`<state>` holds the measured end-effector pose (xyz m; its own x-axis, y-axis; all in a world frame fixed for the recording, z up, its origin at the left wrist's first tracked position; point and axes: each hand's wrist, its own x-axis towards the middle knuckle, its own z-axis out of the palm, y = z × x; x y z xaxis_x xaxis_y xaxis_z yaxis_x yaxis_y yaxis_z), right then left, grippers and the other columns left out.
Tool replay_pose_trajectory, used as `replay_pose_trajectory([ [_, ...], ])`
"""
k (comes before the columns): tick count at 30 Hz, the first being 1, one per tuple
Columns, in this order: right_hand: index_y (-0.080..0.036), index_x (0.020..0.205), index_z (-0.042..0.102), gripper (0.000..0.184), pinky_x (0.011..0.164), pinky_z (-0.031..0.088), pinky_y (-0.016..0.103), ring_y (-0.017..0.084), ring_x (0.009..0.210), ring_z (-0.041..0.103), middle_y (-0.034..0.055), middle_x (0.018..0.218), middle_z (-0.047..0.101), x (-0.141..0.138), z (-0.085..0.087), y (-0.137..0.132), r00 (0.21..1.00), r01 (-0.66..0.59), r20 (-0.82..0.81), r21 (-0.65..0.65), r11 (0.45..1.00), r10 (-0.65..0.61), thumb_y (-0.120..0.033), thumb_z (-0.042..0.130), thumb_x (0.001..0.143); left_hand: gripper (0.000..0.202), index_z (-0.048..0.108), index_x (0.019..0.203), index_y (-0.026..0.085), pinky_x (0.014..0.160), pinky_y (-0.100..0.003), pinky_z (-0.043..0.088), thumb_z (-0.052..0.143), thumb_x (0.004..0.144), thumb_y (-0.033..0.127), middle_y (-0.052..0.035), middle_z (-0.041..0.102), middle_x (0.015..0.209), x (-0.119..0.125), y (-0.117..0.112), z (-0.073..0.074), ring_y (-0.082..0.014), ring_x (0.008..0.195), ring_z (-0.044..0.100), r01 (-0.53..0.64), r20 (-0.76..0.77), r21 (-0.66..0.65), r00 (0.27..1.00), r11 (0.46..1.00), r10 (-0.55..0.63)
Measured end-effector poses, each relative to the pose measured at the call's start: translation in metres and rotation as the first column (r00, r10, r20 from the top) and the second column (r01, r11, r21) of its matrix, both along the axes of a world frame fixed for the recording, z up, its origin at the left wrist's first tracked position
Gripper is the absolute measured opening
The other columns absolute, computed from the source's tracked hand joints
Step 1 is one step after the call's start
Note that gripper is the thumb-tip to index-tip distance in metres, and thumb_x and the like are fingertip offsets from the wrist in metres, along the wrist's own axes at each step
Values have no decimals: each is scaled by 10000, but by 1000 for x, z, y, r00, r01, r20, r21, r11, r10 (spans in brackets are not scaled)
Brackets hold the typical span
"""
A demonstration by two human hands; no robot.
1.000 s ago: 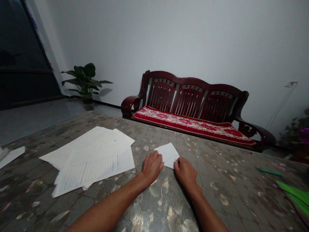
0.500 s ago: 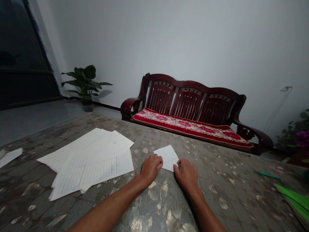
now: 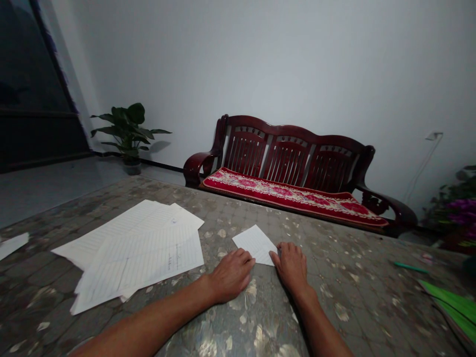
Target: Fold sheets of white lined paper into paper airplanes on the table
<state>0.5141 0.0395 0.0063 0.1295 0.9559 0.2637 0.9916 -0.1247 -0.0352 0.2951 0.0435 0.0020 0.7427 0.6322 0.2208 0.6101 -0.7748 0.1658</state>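
Observation:
A small folded sheet of lined white paper (image 3: pixel 255 242) lies on the patterned table between my hands. My left hand (image 3: pixel 233 273) rests at its near left edge, fingers curled together and fingertips on the paper. On the opposite side, my right hand (image 3: pixel 292 265) pinches the right corner, with its thumb along the edge and the fingers bent. The fingers partly hide the paper's near and right edges. To the left of my left hand lies a fanned stack of lined sheets (image 3: pixel 143 255) with some handwriting.
Another white paper (image 3: pixel 14 245) lies at the far left. A green pen (image 3: pixel 411 267) and a bright green folder or booklet (image 3: pixel 451 307) with dark cords over it are at the right. Behind the table (image 3: pixel 208 317) stand a dark red wooden bench (image 3: pixel 286 153) and a potted plant (image 3: pixel 128 129).
My left hand has slid nearer and down along the paper, uncovering more of its left side. The paper has turned slightly. My right hand stays at the right corner. The view has shifted slightly.

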Motion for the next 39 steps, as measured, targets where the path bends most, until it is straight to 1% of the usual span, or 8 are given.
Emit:
replay_pose_trajectory([
  [4, -193, 1069, 637, 239, 917, 377, 382, 268, 1043, 533, 113, 1072, 636, 5, 4, 0, 996, -70, -44, 105, 992, 75, -320, 464, 964, 411, 528, 1279, 149, 998, -429, 406, 548, 924, 355, -129, 581, 1177, 18, -19, -2, -285, 1111, 498, -107, -33, 6, 994, 994, 107],
  [8, -194, 1051, 647, 337, 946, 427, 324, 205, 1034, 584, 92, 1073, 671, 0, -1, -10, 901, -208, -324, 265, 942, 290, -284, 327, 995, 436, 550, 1255, 120, 969, -467, 420, 558, 917, 395, -163, 581, 1187, 46, -33, -5, -318, 1111, 505, -304, -74, -52, 951, 951, 300],
  [11, -208, 1113, 666, 369, 1028, 426, 336, 192, 1122, 600, 81, 1161, 686, -5, -10, -20, 773, -351, -450, 282, 893, 446, -329, 337, 998, 455, 542, 1270, 116, 978, -463, 415, 575, 911, 395, -164, 572, 1213, 55, -35, -3, -317, 1124, 502, -321, -74, -57, 946, 945, 316],
  [15, -208, 1271, 628, 412, 1164, 305, 414, 190, 1262, 544, 77, 1315, 634, -8, -15, -25, 731, -478, -446, 208, 854, 517, -346, 343, 1007, 464, 533, 1278, 129, 983, -464, 406, 577, 910, 408, -152, 574, 1193, 45, -32, -2, -312, 1108, 499, -278, -53, -46, 960, 959, 276],
  [23, -200, 1378, 547, 451, 1195, 215, 487, 210, 1397, 394, 83, 1456, 503, -13, -11, -22, 801, -541, -302, 2, 841, 517, -357, 315, 1025, 391, 507, 1276, 232, 990, -429, 387, 563, 915, 371, -87, 549, 1199, 13, -25, 1, -272, 1117, 471, -147, 8, -88, 989, 985, 148],
  [33, -162, 1514, 336, 553, 1194, 174, 465, 232, 1475, 217, 92, 1584, 273, -11, -15, -1, 921, -380, -155, -156, 912, 357, -380, 337, 1006, 437, 485, 1326, 204, 991, -438, 415, 565, 913, 322, -91, 558, 1208, 15, -28, 0, -286, 1105, 480, -175, -20, -93, 985, 980, 174],
  [37, -156, 1464, 430, 515, 1178, 201, 478, 257, 1448, 290, 122, 1547, 363, -8, -12, 3, 961, -248, -137, -55, 967, 239, -312, 400, 974, 456, 488, 1342, 164, 1032, -464, 395, 557, 925, 335, -125, 545, 1255, 30, -36, -1, -309, 1154, 476, -268, -39, -126, 963, 955, 265],
  [39, -190, 1388, 533, 461, 1156, 266, 424, 227, 1387, 397, 101, 1480, 477, -8, -10, -3, 935, -312, -169, 36, 950, 313, -222, 416, 943, 457, 497, 1334, 145, 1048, -467, 386, 558, 926, 340, -140, 535, 1274, 40, -39, -1, -315, 1180, 469, -315, -24, -153, 949, 937, 315],
])
